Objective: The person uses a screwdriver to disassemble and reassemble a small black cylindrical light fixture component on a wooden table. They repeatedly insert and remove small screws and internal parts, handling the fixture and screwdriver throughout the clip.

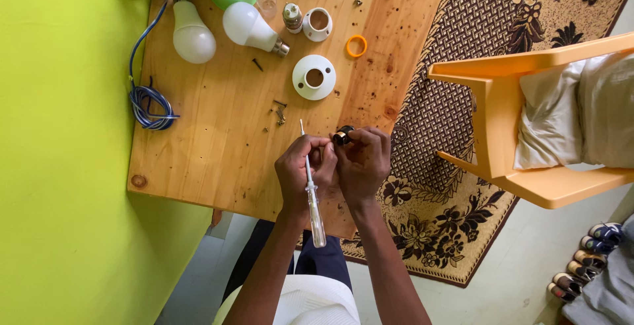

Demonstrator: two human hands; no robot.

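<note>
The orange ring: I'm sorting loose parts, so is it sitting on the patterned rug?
No, the orange ring lies on the wooden table, right of a white round base.

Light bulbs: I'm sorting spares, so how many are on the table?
2. One white bulb lies near the table's far left corner; the second bulb lies just right of it, metal cap pointing right. Others may be hidden beyond the frame.
</note>
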